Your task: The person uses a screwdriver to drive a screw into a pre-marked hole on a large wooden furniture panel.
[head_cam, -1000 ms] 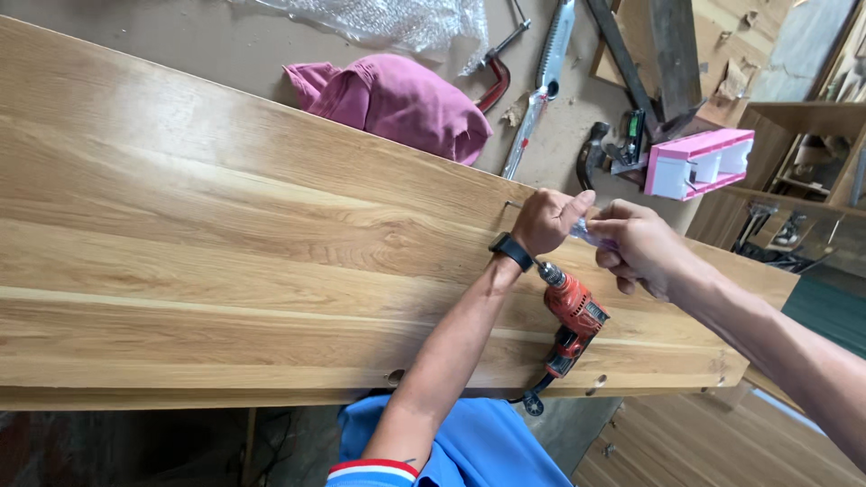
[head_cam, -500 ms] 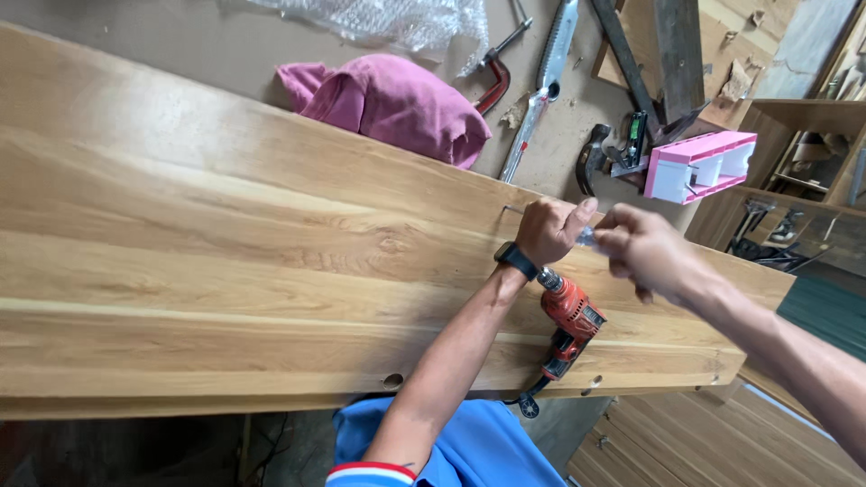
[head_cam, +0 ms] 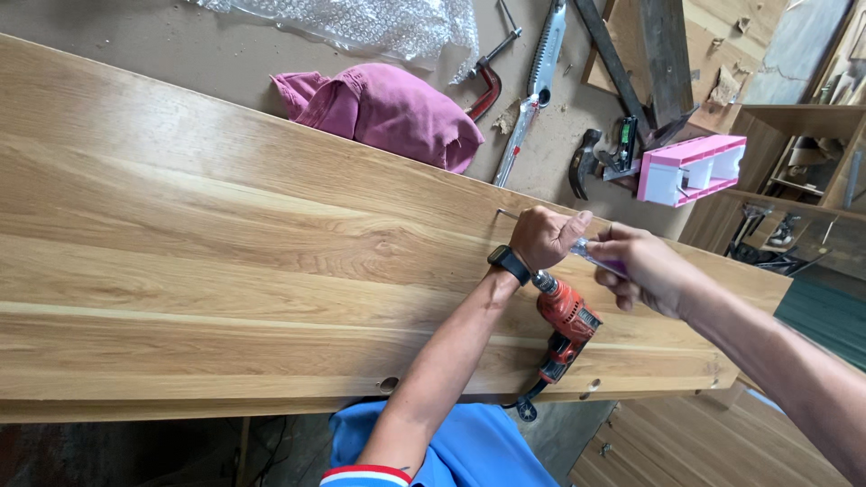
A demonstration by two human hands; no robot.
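Note:
A long light-oak panel [head_cam: 225, 271] lies across the view. My left hand [head_cam: 539, 236], with a black watch on the wrist, rests as a closed fist on the panel's far edge. Its thumb reaches toward a small clear, purple-tinted plastic piece [head_cam: 597, 256]. My right hand [head_cam: 642, 269] pinches that piece just to the right of the left hand. A thin metal pin [head_cam: 505, 215] sticks out at the edge beside the left fist. A red power drill [head_cam: 566, 317] lies on the panel right below both hands.
On the floor beyond the panel lie a pink cloth [head_cam: 388, 113], a clamp [head_cam: 487, 77], a hand saw [head_cam: 537, 68], a hammer [head_cam: 586, 162], a pink and white plastic organiser [head_cam: 690, 169] and bubble wrap [head_cam: 361, 22]. Wooden cabinets [head_cam: 794, 144] stand at right.
Both hands stay together at the panel's far edge. The right hand has drawn a little closer to the left thumb. The drill has not moved.

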